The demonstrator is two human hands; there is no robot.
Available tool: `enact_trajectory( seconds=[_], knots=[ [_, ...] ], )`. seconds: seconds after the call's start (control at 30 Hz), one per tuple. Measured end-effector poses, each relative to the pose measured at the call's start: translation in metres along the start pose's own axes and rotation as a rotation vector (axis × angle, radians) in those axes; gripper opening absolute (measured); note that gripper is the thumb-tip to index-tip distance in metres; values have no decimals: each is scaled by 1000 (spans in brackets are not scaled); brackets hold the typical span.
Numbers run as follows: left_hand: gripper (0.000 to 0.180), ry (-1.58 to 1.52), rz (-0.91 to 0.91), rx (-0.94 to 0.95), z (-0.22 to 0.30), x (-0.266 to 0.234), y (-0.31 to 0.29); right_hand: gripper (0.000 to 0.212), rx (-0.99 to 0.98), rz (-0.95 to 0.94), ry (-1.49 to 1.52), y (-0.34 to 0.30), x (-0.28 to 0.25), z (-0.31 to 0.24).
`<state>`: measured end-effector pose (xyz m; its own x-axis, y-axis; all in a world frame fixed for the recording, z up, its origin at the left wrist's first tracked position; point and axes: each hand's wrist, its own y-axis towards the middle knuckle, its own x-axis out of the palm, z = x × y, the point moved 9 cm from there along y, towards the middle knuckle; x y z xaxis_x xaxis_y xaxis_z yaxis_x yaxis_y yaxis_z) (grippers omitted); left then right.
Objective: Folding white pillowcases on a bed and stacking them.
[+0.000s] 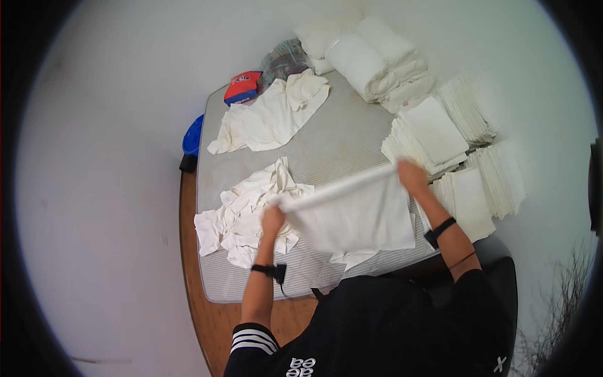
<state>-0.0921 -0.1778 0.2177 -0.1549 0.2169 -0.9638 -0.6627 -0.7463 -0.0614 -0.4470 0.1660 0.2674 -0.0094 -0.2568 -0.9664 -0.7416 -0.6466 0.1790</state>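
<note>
A white cloth (361, 217) is stretched between my two hands above the near part of a mattress (355, 119). My left hand (273, 218) is closed on its left upper corner, and my right hand (411, 177) grips the right upper corner. The cloth's far edge is pulled taut and slightly blurred, while the rest hangs toward me. Beside my left hand lies a crumpled heap of white cloths (242, 210). Close to my right hand is a stack of folded white cloths (433, 135). Part of another white cloth (353, 257) shows beneath the held one.
More loose white cloths (267, 119) lie at the far left, near a red and blue bag (243, 87) and a clear bag of patterned fabric (284, 61). Rolled white bedding (358, 66) sits at the back. A blue basin (193, 136) stands left of the mattress.
</note>
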Motion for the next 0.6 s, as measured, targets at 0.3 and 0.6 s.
enact_trajectory(
  seconds=[0.3,0.6],
  knots=[
    [31,-558,1195,587,150,-416,-93,27,-248,1119,721,-9,-372,-52],
    [38,-722,499,511,102,-256,-73,34,-174,502,805,-40,-220,-9]
  ],
)
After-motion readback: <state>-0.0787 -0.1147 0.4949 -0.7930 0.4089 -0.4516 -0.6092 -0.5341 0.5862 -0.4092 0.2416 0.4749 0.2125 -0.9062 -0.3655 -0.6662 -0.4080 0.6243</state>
